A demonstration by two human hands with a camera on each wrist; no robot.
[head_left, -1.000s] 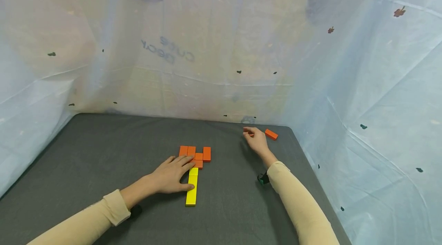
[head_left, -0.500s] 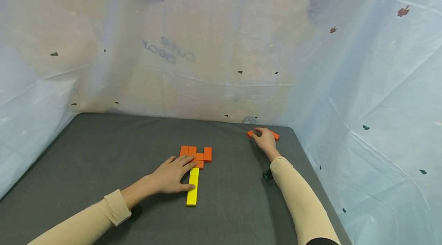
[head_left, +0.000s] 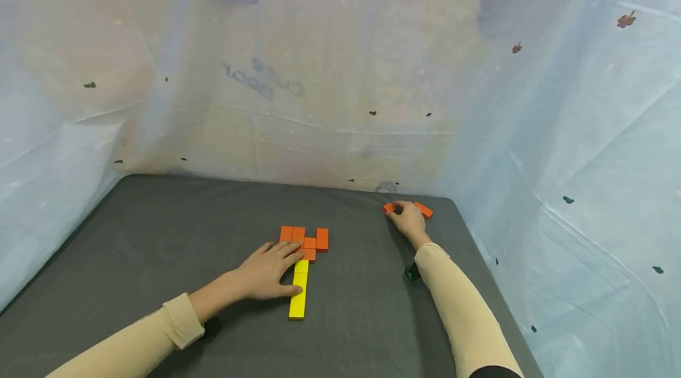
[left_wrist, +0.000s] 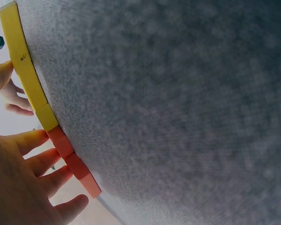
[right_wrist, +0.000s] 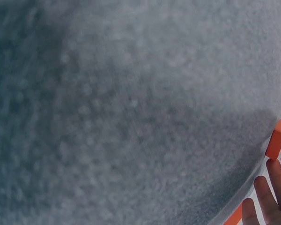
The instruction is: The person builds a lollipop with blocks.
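Several orange blocks lie flat in a group on the dark grey table, and a yellow strip of blocks runs from them toward the front. My left hand rests across both, its spread fingertips on the orange blocks and thumb on the yellow strip. It hides part of the group. In the left wrist view, its fingers touch the side of the orange row. At the back right, my right hand pinches a loose orange block between thumb and index finger, as the right wrist view shows.
Another orange block lies just right of my right hand, near the table's back right corner. Pale translucent sheeting with small leaf marks hangs behind the table and along its sides.
My right hand has moved slightly right and down from above the loose orange block, and its thumb and index finger now pinch it. My left hand has stayed in place on the blocks.
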